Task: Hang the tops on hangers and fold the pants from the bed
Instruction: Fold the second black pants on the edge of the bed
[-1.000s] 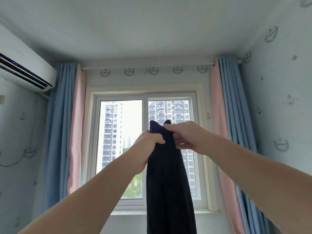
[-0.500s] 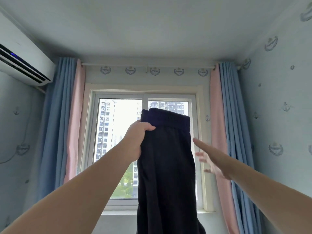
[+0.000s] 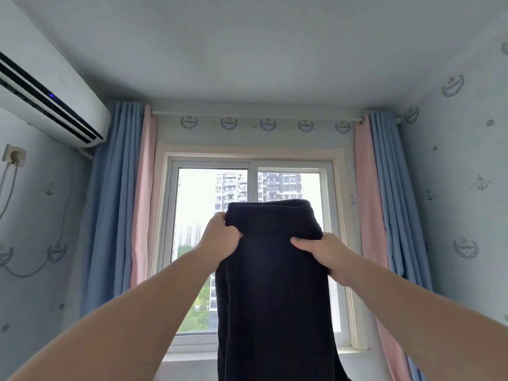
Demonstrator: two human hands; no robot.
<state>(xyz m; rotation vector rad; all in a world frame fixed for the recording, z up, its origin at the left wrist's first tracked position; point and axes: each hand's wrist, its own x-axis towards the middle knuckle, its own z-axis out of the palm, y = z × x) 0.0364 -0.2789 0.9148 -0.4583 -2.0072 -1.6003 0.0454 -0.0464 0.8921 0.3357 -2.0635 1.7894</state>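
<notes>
A pair of dark navy pants (image 3: pixel 272 292) hangs in the air in front of the window, waistband up and spread flat. My left hand (image 3: pixel 220 237) grips the left side just under the waistband. My right hand (image 3: pixel 321 251) grips the right side at about the same height, thumb on the front of the cloth. The legs drop out of view past the bottom edge. The bed and the hangers are out of view.
Behind the pants is a sliding window (image 3: pixel 247 243) flanked by pink and blue curtains (image 3: pixel 121 202). An air conditioner (image 3: pixel 46 92) is mounted high on the left wall, with a wall socket (image 3: pixel 14 154) below it.
The bunched waistband, held by both hands a second ago, has spread out. My right hand let go, swung out to the right, then took hold of the right side of the pants.
</notes>
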